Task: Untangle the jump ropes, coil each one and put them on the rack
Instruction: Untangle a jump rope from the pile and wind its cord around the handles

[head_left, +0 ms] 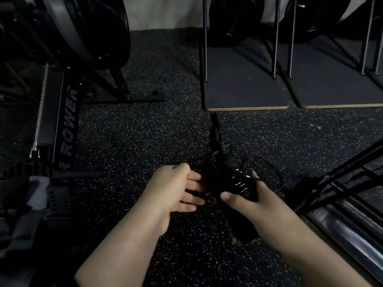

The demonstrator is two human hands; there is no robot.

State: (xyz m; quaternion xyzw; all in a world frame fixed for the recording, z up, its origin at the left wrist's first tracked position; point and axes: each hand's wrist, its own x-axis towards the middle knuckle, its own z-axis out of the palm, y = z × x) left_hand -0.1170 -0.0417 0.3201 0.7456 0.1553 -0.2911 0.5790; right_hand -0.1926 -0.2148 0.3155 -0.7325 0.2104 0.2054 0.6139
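A dim gym floor (145, 131) of dark speckled rubber is seen from above. At the left edge a black rower (66, 125) is stood, its name printed in pale letters down the rail. Near the middle, toward the bottom edge, the left hand (178, 187) is held out with its fingers nearly straight and spread, the tips touching a black bundle of jump ropes (223, 172); nothing is gripped by it. Just to the right, the right hand (250, 201) is curled around the bundle, where cord is wound in several tight turns, with the thumb laid across the front. Handles are seen pointing away from the hands, and a thin loop of cord (267, 164) lies on the floor beside them. Along the top right, two flat boards (244, 94) with thin metal legs are set. At the right edge, a black frame (339, 172) slants across.
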